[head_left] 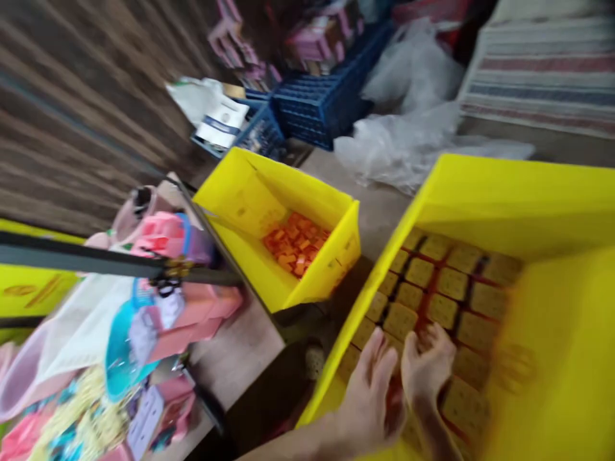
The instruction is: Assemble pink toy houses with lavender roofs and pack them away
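Yellow plastic crate (480,192) on the right holds rows of small tan packets (442,310) on red; both hands reach inside at its near corner; the left hand (369,397) lies flat, fingers spread, on the packets; the right hand (425,368) curls loosely beside it, grip unclear through blur; a smaller yellow bin (307,282) of orange pieces (295,243) stands well left.

Tan rectangular packets (442,310) packed flat in rows inside big yellow crate (504,205); blurred, maybe biscuits.
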A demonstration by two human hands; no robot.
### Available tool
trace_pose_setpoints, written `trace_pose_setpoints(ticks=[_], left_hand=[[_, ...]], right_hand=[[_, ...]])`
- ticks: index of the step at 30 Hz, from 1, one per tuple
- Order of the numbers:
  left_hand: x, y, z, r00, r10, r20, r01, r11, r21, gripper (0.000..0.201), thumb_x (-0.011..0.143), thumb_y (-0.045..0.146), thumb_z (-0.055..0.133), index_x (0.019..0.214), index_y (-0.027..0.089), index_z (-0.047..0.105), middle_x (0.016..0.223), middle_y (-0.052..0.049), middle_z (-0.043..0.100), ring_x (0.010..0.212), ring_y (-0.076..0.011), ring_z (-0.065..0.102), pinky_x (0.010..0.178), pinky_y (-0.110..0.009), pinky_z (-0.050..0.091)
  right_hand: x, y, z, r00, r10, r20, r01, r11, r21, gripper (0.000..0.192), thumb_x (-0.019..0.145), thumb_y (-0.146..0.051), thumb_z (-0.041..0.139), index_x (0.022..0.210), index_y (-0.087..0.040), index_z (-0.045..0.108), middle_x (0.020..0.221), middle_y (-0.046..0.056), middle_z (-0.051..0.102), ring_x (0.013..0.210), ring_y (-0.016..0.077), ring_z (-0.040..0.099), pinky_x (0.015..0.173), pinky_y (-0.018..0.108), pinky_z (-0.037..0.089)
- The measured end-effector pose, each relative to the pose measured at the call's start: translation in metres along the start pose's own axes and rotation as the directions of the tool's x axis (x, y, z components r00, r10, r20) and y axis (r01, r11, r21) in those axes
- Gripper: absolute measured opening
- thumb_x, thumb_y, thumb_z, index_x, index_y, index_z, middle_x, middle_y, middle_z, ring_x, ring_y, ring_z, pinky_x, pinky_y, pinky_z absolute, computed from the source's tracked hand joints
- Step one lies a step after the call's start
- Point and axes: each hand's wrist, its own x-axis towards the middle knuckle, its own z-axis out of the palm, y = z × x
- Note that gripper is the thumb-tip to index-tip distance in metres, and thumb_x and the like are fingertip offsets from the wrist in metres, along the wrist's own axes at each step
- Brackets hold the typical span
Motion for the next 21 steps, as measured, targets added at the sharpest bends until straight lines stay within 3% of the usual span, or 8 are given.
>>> trace_pose_setpoints(ticks=[2, 4, 6, 8, 10, 14, 16, 21], left_hand=[[-0.018, -0.005, -0.071, 0.985, 0.059, -0.164, -0.031, 0.985, 0.169, 0.071, 0.081, 0.013, 0.045, 0.143, 0.021, 0.014, 0.150, -0.008, 0.020, 0.136, -0.0227, 0.027, 0.105, -0.037, 0.040], [-0.036, -0.021, -0.144, 0.930, -0.023, -0.367, 0.178, 0.902, 0.394, 0.068, 0.079, 0.009, 0.050, 0.141, 0.021, 0.022, 0.146, -0.010, 0.027, 0.135, -0.0226, 0.028, 0.107, -0.040, 0.035], [-0.053, -0.042, -0.210, 0.827, -0.048, -0.561, 0.379, 0.784, 0.492, 0.062, 0.082, 0.013, 0.051, 0.139, 0.023, 0.027, 0.142, -0.011, 0.033, 0.133, -0.0242, 0.030, 0.108, -0.046, 0.031], [-0.073, -0.066, -0.264, 0.737, -0.132, -0.663, 0.551, 0.686, 0.475, 0.061, 0.083, 0.020, 0.051, 0.139, 0.022, 0.026, 0.141, -0.014, 0.032, 0.131, -0.0282, 0.032, 0.106, -0.051, 0.031], [-0.094, -0.088, -0.305, 0.709, -0.278, -0.649, 0.664, 0.575, 0.479, 0.066, 0.082, 0.024, 0.052, 0.141, 0.020, 0.022, 0.142, -0.017, 0.029, 0.131, -0.0322, 0.031, 0.103, -0.054, 0.033], [-0.128, -0.126, -0.351, 0.856, -0.505, -0.112, 0.404, 0.519, 0.753, 0.080, 0.070, 0.008, 0.046, 0.143, 0.024, 0.019, 0.150, -0.011, 0.023, 0.138, -0.0328, 0.017, 0.105, -0.055, 0.027], [-0.131, -0.143, -0.363, 0.851, -0.508, 0.137, 0.188, 0.537, 0.822, 0.087, 0.063, 0.003, 0.043, 0.143, 0.026, 0.019, 0.151, -0.006, 0.023, 0.139, -0.0280, 0.012, 0.109, -0.055, 0.016], [-0.129, -0.179, -0.384, 0.867, -0.368, 0.336, -0.033, 0.631, 0.775, 0.079, 0.059, 0.009, 0.045, 0.137, 0.015, 0.033, 0.142, -0.011, 0.040, 0.135, -0.0257, 0.028, 0.112, -0.049, 0.015]], right_hand=[[-0.014, -0.044, 0.000, 0.987, -0.138, -0.077, 0.144, 0.986, 0.079, 0.041, 0.087, -0.037, 0.045, 0.117, -0.009, 0.049, 0.100, 0.018, 0.058, 0.080, 0.0237, 0.059, 0.064, 0.040, 0.050], [-0.037, -0.098, 0.005, 0.918, -0.397, -0.020, 0.391, 0.894, 0.218, 0.025, 0.087, -0.026, 0.047, 0.107, -0.014, 0.054, 0.092, 0.012, 0.060, 0.075, 0.0188, 0.058, 0.065, 0.034, 0.051], [-0.066, -0.156, 0.017, 0.773, -0.631, 0.062, 0.569, 0.733, 0.373, 0.021, 0.087, -0.019, 0.046, 0.107, -0.017, 0.054, 0.092, 0.010, 0.061, 0.085, 0.0188, 0.058, 0.073, 0.033, 0.051], [-0.099, -0.214, 0.035, 0.554, -0.811, 0.186, 0.682, 0.571, 0.458, 0.031, 0.086, -0.017, 0.045, 0.117, -0.017, 0.049, 0.100, 0.011, 0.061, 0.095, 0.0200, 0.057, 0.083, 0.036, 0.050], [-0.130, -0.262, 0.059, 0.409, -0.861, 0.304, 0.739, 0.508, 0.443, 0.044, 0.083, -0.024, 0.052, 0.125, -0.013, 0.044, 0.112, 0.016, 0.058, 0.105, 0.0261, 0.054, 0.088, 0.044, 0.047], [-0.175, -0.313, 0.103, 0.443, -0.738, 0.509, 0.758, 0.612, 0.227, 0.059, 0.080, -0.034, 0.062, 0.131, -0.012, 0.041, 0.131, 0.024, 0.047, 0.118, 0.0344, 0.047, 0.090, 0.049, 0.045], [-0.186, -0.320, 0.118, 0.500, -0.670, 0.548, 0.728, 0.668, 0.154, 0.060, 0.079, -0.038, 0.062, 0.131, -0.014, 0.042, 0.134, 0.024, 0.043, 0.122, 0.0344, 0.044, 0.092, 0.048, 0.045], [-0.192, -0.325, 0.127, 0.573, -0.572, 0.586, 0.680, 0.732, 0.049, 0.050, 0.083, -0.030, 0.057, 0.129, -0.017, 0.043, 0.137, 0.023, 0.041, 0.125, 0.0325, 0.041, 0.093, 0.049, 0.043]])
